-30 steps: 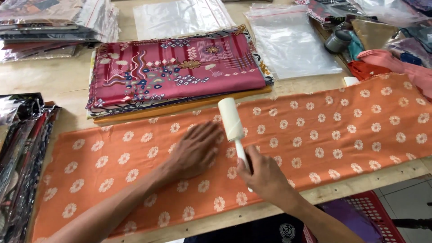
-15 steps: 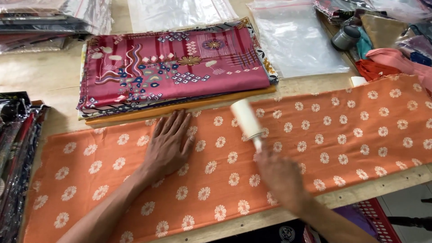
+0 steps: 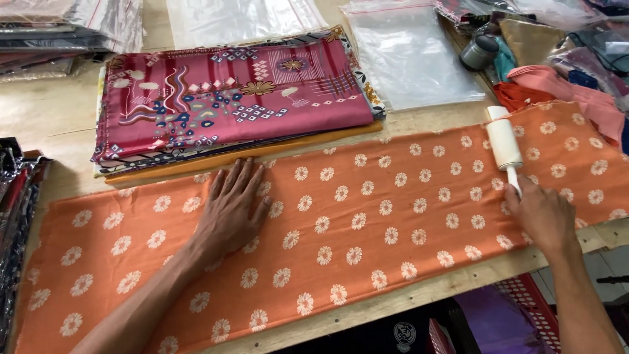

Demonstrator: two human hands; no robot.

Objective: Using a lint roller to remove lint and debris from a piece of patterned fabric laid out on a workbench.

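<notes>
A long strip of orange cloth [image 3: 367,216] printed with white flowers is spread flat along the near edge of the wooden desk [image 3: 59,111], its long axis running from the left side of the view to the right. The left hand [image 3: 229,210] is laid open on the cloth, palm down and fingers spread, left of the strip's middle, and presses it against the desk. The right hand [image 3: 540,213] is closed around the handle of a white lint roller [image 3: 504,143] near the right end of the cloth. The roller head rests on the cloth just beyond that hand, toward the far edge of the strip, and its axis lies roughly across the strip's width, tilted slightly. The roller is thus well apart from the left hand and gripped only by the right one. The wide stretch of cloth between the two hands lies to the left of the roller, along the strip's long axis. Beyond the cloth's far edge, behind the left hand, a folded stack of patterned magenta fabric [image 3: 236,98] sits on the desk. Clear plastic bags [image 3: 413,59] lie beyond the cloth further right. A heap of pink and orange fabric [image 3: 570,92] lies past the cloth's right end, close to the roller head.
</notes>
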